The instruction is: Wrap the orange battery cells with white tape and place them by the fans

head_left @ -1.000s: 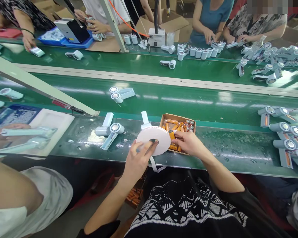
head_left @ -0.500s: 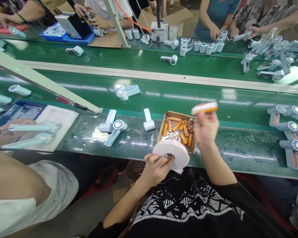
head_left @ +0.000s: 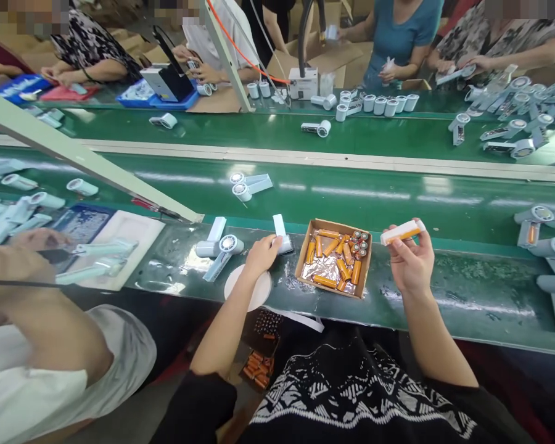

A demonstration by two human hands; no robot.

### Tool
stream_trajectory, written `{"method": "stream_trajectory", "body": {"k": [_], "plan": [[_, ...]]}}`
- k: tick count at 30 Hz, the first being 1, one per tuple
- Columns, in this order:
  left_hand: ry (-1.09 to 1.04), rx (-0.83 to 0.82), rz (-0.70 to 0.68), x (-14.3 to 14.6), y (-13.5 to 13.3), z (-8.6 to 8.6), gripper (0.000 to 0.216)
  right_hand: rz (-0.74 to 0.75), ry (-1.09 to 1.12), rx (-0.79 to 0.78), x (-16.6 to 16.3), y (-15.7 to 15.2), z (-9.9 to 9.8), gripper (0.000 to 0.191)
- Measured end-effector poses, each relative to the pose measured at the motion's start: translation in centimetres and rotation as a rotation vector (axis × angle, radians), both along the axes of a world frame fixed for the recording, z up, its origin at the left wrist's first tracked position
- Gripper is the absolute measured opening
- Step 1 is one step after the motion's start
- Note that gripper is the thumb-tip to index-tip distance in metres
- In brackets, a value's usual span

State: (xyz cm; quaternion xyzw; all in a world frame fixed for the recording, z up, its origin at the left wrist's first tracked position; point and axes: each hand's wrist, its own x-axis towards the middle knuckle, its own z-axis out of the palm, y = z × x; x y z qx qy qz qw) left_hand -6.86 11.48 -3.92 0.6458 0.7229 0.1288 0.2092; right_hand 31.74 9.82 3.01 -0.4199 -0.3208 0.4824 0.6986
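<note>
My right hand [head_left: 411, 262] holds an orange battery with white tape on it [head_left: 401, 232], raised just right of a small cardboard box [head_left: 363, 271] of orange batteries [head_left: 335, 253]. My left hand [head_left: 261, 254] reaches to a white handheld fan [head_left: 282, 233] lying on the green table ledge, fingers touching its head. A white tape roll [head_left: 250, 290] lies flat on the ledge under my left wrist. Two more white fans [head_left: 217, 245] lie just left of that.
A green conveyor belt [head_left: 398, 197] runs behind the ledge, carrying a fan pair [head_left: 250, 184]. Several fans pile at the right edge [head_left: 543, 231]. A person's arm [head_left: 28, 290] works at my left. Other people stand across the far belt with many fan parts [head_left: 374, 103].
My left hand set the tape roll down on the ledge and reached left to the fan. My right hand lifted a taped battery from the box and now holds it lower.
</note>
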Motion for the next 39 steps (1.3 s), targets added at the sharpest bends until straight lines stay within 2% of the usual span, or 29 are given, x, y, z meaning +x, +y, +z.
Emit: {"method": "stream_trajectory", "body": {"k": [4,8,12,16,20,24,26,31,35,39], "plan": [[0.037,-0.006,-0.175,2.5,5.0,0.0,0.039,-0.074,-0.025,0.056,3.4,-1.1,1.3,0.065],[0.12,0.118,-0.438,5.7,9.5,1.3,0.025,-0.1,0.0,0.017,5.5,-0.6,0.4,0.061],[0.175,0.209,-0.72,10.4,16.0,3.0,0.029,-0.03,-0.101,0.026,4.5,3.9,-1.0,0.067],[0.23,0.233,-0.866,13.1,20.6,3.4,0.035,0.157,-0.254,0.019,2.0,9.9,-2.8,0.069],[0.283,0.169,-0.887,14.1,22.3,2.4,0.034,0.291,-0.501,-0.015,0.2,14.9,-4.3,0.05],[0.274,0.051,-0.871,14.9,23.9,1.8,0.014,0.379,-0.764,-0.047,-0.6,17.5,-5.0,0.036],[0.249,0.008,-0.861,15.1,24.8,2.1,0.01,0.407,-0.818,-0.046,-0.9,17.9,-5.1,0.037],[0.205,-0.019,-0.797,15.5,25.5,2.6,0.019,0.474,-1.039,-0.043,-1.7,17.8,-4.9,0.036],[0.175,-0.023,-0.753,16.2,25.2,2.6,0.03,0.506,-1.31,-0.078,-1.9,17.5,-4.2,0.033],[0.122,-0.032,-0.707,16.8,24.6,2.5,0.031,0.53,-1.604,-0.139,-2.0,17.2,-3.3,0.035]]}}
